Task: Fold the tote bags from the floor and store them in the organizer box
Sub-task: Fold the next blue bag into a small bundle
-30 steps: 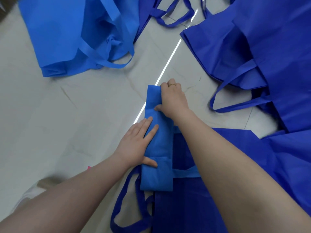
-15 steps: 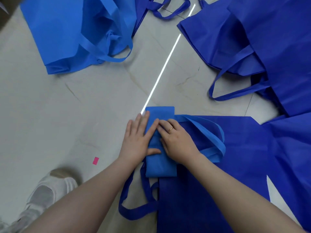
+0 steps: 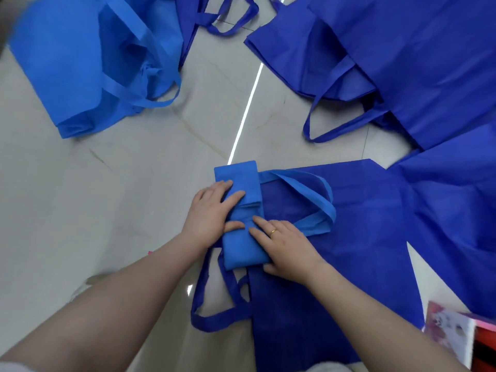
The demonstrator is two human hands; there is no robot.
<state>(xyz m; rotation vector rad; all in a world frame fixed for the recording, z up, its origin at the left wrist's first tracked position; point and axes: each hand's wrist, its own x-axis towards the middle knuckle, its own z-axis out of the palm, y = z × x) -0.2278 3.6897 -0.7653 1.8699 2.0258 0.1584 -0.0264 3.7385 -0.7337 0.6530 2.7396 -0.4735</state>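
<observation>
A light blue tote bag (image 3: 237, 177), folded into a narrow packet, lies on the floor in the middle. Its two handles (image 3: 323, 201) loop out to the right. My left hand (image 3: 210, 214) presses on the packet's left side, fingers over the folded-back flap. At the packet's near end, my right hand (image 3: 285, 247) has its fingers on top and its thumb at the edge. The packet rests partly on a flat dark blue tote bag (image 3: 357, 242).
Another light blue bag (image 3: 77, 65) lies at the top left. Dark blue bags lie at the top right (image 3: 418, 55) and right (image 3: 456, 210). A pink patterned box (image 3: 451, 327) shows at the bottom right corner. Bare tile floor (image 3: 80, 197) lies to the left.
The long folded strip has been doubled over into a shorter packet. My right hand came from its far end to its near end, and my left hand moved up onto the flap.
</observation>
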